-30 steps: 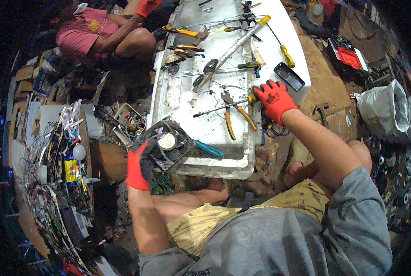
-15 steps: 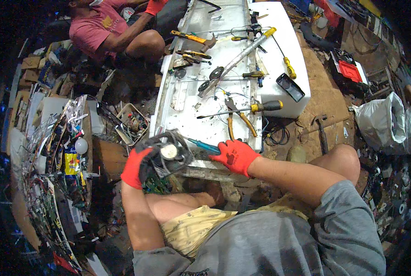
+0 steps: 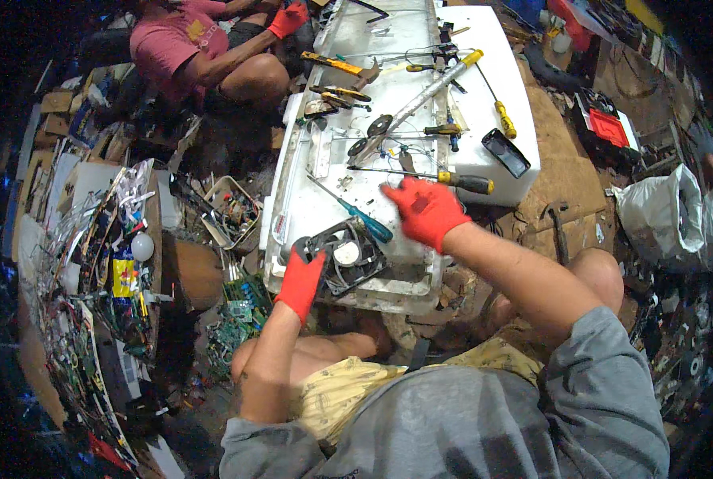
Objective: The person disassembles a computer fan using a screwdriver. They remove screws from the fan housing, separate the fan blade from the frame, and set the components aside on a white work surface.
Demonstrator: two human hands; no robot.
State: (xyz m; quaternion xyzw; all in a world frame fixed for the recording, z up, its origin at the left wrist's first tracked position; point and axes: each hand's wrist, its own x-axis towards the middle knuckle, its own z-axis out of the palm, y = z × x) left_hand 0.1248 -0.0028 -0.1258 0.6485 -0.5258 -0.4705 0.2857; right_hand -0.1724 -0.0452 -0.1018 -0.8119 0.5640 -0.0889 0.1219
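Observation:
My left hand [image 3: 302,279], in a red glove, grips a square black computer fan [image 3: 366,270] with a pale round hub by its left side, at the near end of the white panel [image 3: 300,191]. My right hand [image 3: 430,214], gloved in red too, closes over the handles of a pair of pliers [image 3: 407,162]; the jaws poke out beyond the fingers and the handles are hidden. Between the hands lies a teal-handled screwdriver [image 3: 364,219], touched by neither. Just beyond my right hand rests a long screwdriver [image 3: 464,184] with a yellow and black handle.
Farther up the panel lie a hammer [image 3: 344,66], more pliers [image 3: 340,97], a metal tube [image 3: 428,92] and a black phone-like case [image 3: 506,153]. A co-worker [image 3: 204,48] sits at the far left. Circuit boards [image 3: 240,315] and a parts bin [image 3: 232,211] are at left; a white sack [image 3: 668,211] stands right.
My right hand has let go of the teal screwdriver, now on the panel, and moved up onto the pliers. My left hand has brought the fan rightward, over the panel's near end.

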